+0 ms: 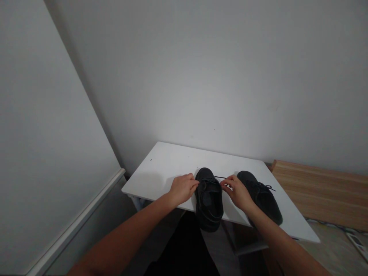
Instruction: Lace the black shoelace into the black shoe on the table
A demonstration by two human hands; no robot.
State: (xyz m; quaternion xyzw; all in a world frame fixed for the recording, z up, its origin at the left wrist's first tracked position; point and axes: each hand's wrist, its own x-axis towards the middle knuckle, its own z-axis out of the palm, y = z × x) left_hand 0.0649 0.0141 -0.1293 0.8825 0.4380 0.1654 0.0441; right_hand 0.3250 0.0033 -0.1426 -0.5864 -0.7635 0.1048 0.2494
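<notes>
A black lace-up shoe (209, 203) rests on the white table (172, 159), its toe toward the wall and its heel at the front edge. On its left side, my left hand (184, 187) is closed in a pinch by the lacing; the lace between those fingertips is mostly hidden. To the right, my right hand (234, 189) pinches a thin dark shoelace (220, 177) that stretches out from the shoe. The matching black shoe (263, 197) lies farther right, partly behind my right forearm, with its lace tied in a bow.
Behind the table rises a plain grey-white wall (201, 76), and another wall with a ledge (83, 214) stands at the left. A wood-grain board (319, 191) sits beyond the table's right end. My dark-clothed leg (186, 249) is below the front edge.
</notes>
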